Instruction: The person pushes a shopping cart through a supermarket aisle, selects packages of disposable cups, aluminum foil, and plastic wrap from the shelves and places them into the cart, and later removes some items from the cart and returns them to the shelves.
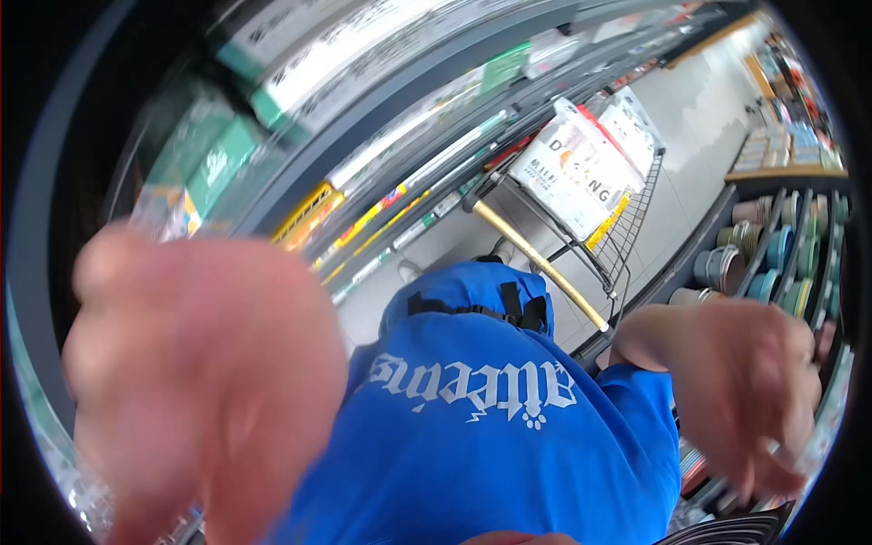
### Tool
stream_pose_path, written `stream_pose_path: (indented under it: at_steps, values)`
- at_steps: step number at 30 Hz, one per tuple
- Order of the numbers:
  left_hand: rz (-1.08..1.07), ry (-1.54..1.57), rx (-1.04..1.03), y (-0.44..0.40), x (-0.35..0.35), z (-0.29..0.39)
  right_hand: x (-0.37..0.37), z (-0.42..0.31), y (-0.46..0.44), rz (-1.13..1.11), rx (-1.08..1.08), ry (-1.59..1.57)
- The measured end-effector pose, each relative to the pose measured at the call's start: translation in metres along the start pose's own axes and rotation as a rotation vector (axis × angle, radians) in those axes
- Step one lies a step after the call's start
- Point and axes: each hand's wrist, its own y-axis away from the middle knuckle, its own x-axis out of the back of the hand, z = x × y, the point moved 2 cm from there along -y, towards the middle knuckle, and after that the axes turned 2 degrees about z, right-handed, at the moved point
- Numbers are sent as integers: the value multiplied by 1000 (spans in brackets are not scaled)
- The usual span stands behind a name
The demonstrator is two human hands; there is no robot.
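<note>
Close to the camera on the left, my left hand [200,363] is raised and badly blurred; its fingers do not show clearly. On the right, my right hand [740,391] is also lifted near the camera, its fingers bent and smeared by motion. I cannot make out anything in either hand. Between the hands is my blue shirt [509,454] with pale lettering. Past my feet stands a wire shopping cart [627,245] with a yellowish handle bar [536,263]. A white printed bag [572,173] sits in the cart.
Shelves with price labels [327,54] and packaged goods [218,163] run along the left. Bowls or pots [718,265] fill a rack on the right. Farther off, a wooden-edged display [786,173] borders the tiled floor [677,100].
</note>
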Motion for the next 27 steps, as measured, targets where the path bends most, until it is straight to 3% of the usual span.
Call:
stream_pose_path:
  at_steps: [3, 4, 5, 6, 7, 8, 9, 12, 15, 19, 21, 22, 25, 27]
  values:
    - [-107, -43, 199, 39, -53, -43, 14, 29, 56, 7, -259, 410]
    - [-176, -70, 256, 60, -71, -61, 45, 56, 94, -292, -365, 636]
    - [-339, -133, 447, 97, -82, -79, 59, 70, 132, -536, -654, 738]
    - [-480, -63, 743, 140, -95, -93, 84, 80, 185, -830, -794, 853]
    - [-828, -161, 653, 171, -101, -104, 109, 74, 233, -1056, -887, 912]
    - [-1043, -165, 547, 206, -103, -112, 137, 56, 281, -1287, -987, 960]
    - [-1253, -167, 430, 241, -104, -116, 175, 42, 330, -1331, -1241, 805]
    - [-1428, -110, 609, 328, -106, -124, 249, -12, 426, -1104, -1692, 799]
    - [-1532, -235, 706, 377, -122, -134, 205, -15, 399, -1349, -1555, 883]
    - [-1666, -463, 731, 398, -159, -145, 206, -16, 436, -1338, -1322, 1072]
    - [-1656, -434, 753, 412, -173, -158, 209, -10, 439, -1340, -1361, 1030]
    - [-1635, -504, 644, 419, -181, -162, 209, -9, 440, -1346, -1396, 1017]
    - [-1522, -585, 823, 443, -201, -187, 212, 0, 441, -1370, -1481, 995]
    - [-1420, -568, 776, 450, -210, -198, 216, 4, 444, -1395, -1502, 998]
